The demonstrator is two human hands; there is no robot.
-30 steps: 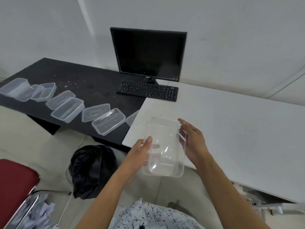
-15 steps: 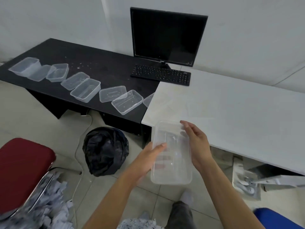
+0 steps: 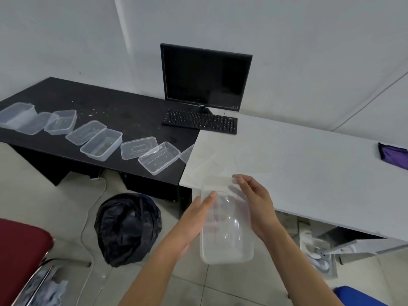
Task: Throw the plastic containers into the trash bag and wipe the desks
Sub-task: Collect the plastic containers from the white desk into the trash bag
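both hands (image 3: 227, 217) gripping clear container (image 3: 225, 246) above floor, right of trash bag (image 3: 127, 228)

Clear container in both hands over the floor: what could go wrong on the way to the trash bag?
The trash bag sits on the floor off to the left of the clear container, and its mouth looks crumpled in; a toss could miss or bounce off.
The left hand and right hand hold it only by its sides; thin plastic may flex and slip.
A white cable lies beside the bag; a step there could snag it.
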